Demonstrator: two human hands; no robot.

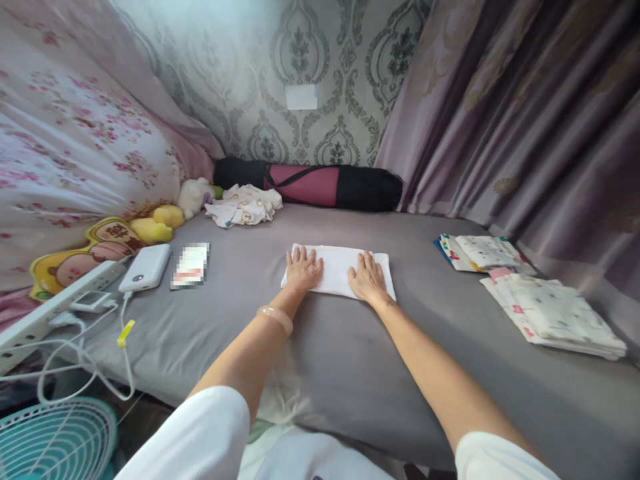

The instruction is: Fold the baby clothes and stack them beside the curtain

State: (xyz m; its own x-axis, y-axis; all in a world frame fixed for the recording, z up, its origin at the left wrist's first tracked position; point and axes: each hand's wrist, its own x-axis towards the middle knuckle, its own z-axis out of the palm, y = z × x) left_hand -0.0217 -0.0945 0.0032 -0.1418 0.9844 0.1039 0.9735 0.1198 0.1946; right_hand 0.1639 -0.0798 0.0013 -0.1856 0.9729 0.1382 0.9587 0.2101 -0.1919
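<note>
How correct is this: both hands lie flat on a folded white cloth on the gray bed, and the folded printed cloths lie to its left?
One detail is wrong. The head view shows the left hand and right hand flat on the folded white cloth on the gray bed, but the folded printed cloths lie to its right, not left.

Matt cloth, glossy plastic
White folded cloth (pixel 338 270) looking soft, matt; grey sheet (pixel 320 360) lying smooth; power bank (pixel 145 267) showing glossy plastic.

Soft daylight, hazy glare top centre; wide-angle bending at edges; focus sharp.
</note>
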